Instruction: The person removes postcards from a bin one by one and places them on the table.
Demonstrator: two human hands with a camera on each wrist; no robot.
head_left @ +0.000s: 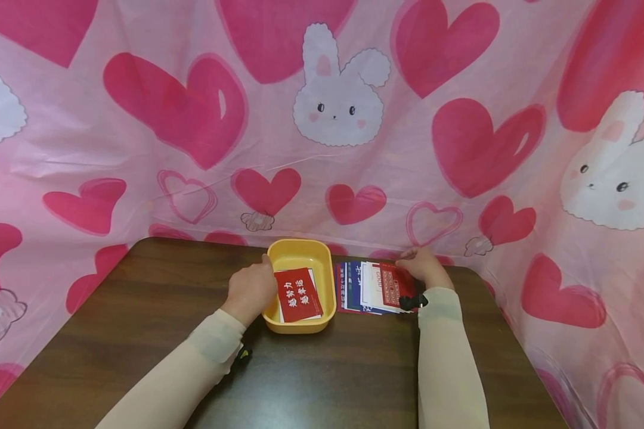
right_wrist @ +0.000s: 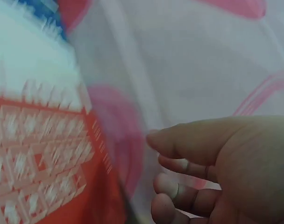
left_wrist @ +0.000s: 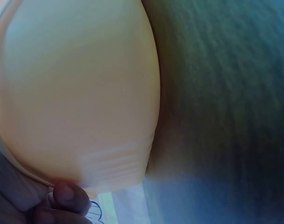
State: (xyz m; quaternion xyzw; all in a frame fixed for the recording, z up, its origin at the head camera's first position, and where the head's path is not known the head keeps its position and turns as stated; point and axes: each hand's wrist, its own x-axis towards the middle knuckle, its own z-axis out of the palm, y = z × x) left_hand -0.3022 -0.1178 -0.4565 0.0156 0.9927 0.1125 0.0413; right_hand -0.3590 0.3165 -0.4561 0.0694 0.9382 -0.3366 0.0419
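Note:
At its left wall, my left hand (head_left: 252, 290) grips a yellow plastic tray (head_left: 300, 328). In the left wrist view its fingers (left_wrist: 69, 198) curl at the rim. Inside the tray lies a red card (head_left: 299, 295) with white characters, on top of a white-edged card. My right hand (head_left: 426, 268) is at the far right corner of a row of overlapping cards. In the right wrist view its fingers (right_wrist: 188, 140) are loosely bent, holding nothing, beside a red printed card (right_wrist: 107, 186).
The row holds a white card (head_left: 372, 289), blue cards (head_left: 354, 286) and a reddish one at its left end. It lies on a brown wooden table (head_left: 311, 381), just right of the tray. A pink cloth (head_left: 279, 155) with hearts and rabbits hangs behind and at the sides.

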